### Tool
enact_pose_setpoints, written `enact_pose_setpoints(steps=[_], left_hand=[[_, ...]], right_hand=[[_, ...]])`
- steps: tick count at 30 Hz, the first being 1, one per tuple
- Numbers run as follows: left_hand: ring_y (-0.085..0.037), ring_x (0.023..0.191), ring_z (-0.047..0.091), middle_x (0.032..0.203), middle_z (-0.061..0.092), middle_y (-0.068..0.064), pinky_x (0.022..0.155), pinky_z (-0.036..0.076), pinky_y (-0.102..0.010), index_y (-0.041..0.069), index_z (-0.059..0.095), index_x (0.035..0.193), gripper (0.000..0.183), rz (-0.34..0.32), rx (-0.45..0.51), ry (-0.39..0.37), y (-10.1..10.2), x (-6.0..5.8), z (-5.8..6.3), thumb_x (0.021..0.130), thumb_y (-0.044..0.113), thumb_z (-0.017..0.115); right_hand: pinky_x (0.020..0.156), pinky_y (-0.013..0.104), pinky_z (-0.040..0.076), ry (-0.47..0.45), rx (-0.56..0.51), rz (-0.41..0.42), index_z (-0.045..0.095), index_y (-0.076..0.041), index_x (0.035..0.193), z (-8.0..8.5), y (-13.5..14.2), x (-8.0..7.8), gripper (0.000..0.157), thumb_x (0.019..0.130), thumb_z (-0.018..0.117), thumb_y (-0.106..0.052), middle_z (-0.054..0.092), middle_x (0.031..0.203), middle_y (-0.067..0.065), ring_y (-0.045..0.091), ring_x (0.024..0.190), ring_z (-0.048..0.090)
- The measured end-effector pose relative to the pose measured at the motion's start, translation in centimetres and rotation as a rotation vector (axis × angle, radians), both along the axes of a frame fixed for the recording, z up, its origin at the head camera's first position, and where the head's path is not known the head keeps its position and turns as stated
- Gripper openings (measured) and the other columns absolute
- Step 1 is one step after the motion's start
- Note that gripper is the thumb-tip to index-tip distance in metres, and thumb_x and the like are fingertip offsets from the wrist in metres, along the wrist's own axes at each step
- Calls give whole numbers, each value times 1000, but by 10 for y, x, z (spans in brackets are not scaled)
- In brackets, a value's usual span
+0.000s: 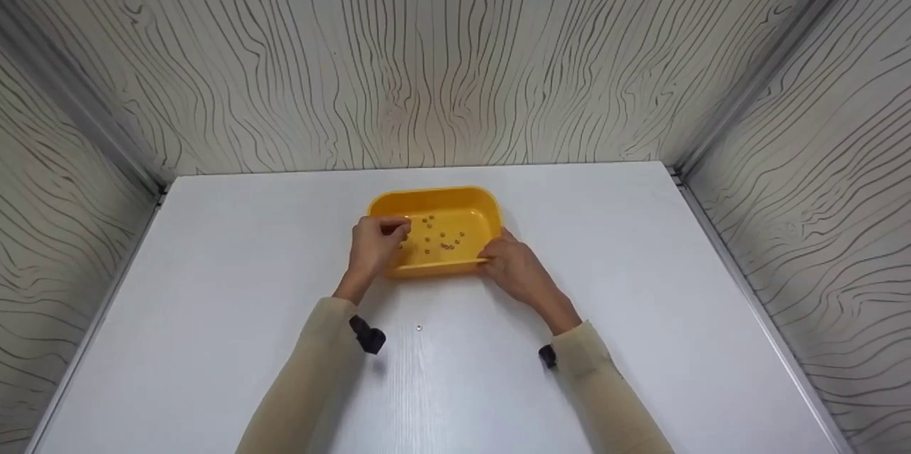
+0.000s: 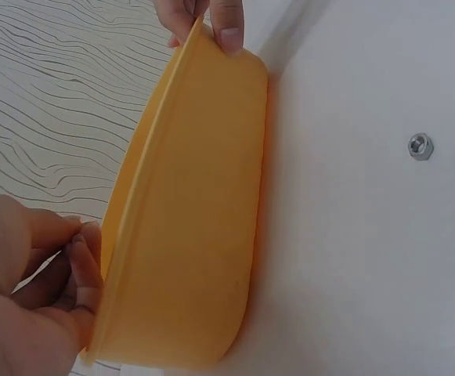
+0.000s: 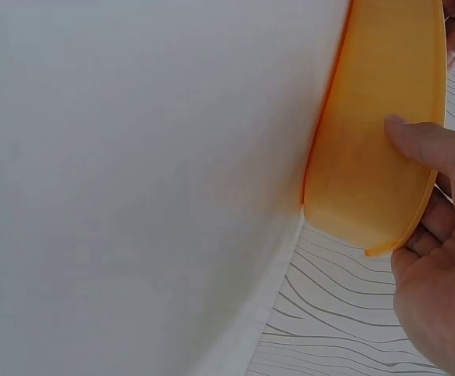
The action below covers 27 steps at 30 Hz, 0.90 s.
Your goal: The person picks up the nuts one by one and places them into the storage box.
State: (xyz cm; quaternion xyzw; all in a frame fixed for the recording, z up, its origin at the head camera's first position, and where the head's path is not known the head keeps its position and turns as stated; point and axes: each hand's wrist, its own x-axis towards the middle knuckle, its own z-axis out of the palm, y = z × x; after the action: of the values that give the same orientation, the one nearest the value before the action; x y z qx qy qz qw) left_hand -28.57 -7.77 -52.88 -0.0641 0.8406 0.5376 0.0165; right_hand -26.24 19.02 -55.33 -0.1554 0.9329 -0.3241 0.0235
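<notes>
A yellow plastic tray (image 1: 434, 269) stands on the white table, with several small metal nuts (image 1: 448, 247) scattered over its floor. My left hand (image 1: 374, 244) is over the tray's left side, fingers curled and tips drawn together just inside the rim. Anything between those fingertips is hidden. At the near right corner my right hand (image 1: 516, 269) grips the tray's rim; in the right wrist view its thumb (image 3: 423, 142) presses the outer wall while the other fingers curl round the edge. One hex nut (image 2: 420, 146) lies on the table in front of the tray.
The white table (image 1: 235, 283) extends around the tray on all sides. Wood-grain patterned panels (image 1: 427, 55) rise behind it and at both sides. Black wrist devices (image 1: 368, 335) sit by the cuffs of the beige sleeves.
</notes>
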Motion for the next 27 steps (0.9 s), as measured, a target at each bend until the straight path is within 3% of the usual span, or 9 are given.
enact_pose_setpoints(steps=[4, 9, 17, 23, 27], left_hand=[[-18, 90, 70, 102, 78, -11, 80, 61, -26, 6, 81, 113, 18, 12, -7, 39, -2, 2, 2, 99, 11, 72], [-18, 87, 68, 100, 77, -10, 79, 60, -27, 5, 81, 113, 18, -16, -11, 74, -4, 12, 11, 99, 12, 71], [-18, 88, 66, 101, 78, -8, 80, 58, -31, 6, 80, 112, 17, -110, -105, 151, -6, 37, 17, 97, 10, 72], [-19, 88, 66, 99, 77, -6, 76, 56, -28, 8, 79, 112, 17, -144, -142, 175, -6, 56, 19, 96, 11, 73], [-16, 83, 61, 93, 73, -4, 74, 53, -26, 7, 79, 109, 16, -196, -209, 197, -6, 68, 18, 95, 9, 72]], right_hand=[[132, 41, 29, 32, -2, 30, 79, -10, 103, -2, 0, 0, 11, 93, 78, -11, 77, 106, 4, 26, 133, 64], [131, 45, 31, 18, -35, 25, 80, -10, 104, -1, 1, 1, 11, 92, 78, -11, 77, 108, 5, 30, 141, 57], [130, 44, 31, 4, -17, 19, 80, -11, 106, 0, 1, 1, 13, 94, 75, -10, 77, 110, 5, 29, 140, 59], [131, 45, 31, -7, -31, 15, 80, -12, 107, 0, 2, 1, 14, 95, 74, -8, 76, 113, 6, 30, 145, 54], [131, 45, 31, 4, -37, 20, 80, -12, 107, 2, 1, 0, 15, 95, 72, -7, 77, 112, 6, 30, 140, 58]])
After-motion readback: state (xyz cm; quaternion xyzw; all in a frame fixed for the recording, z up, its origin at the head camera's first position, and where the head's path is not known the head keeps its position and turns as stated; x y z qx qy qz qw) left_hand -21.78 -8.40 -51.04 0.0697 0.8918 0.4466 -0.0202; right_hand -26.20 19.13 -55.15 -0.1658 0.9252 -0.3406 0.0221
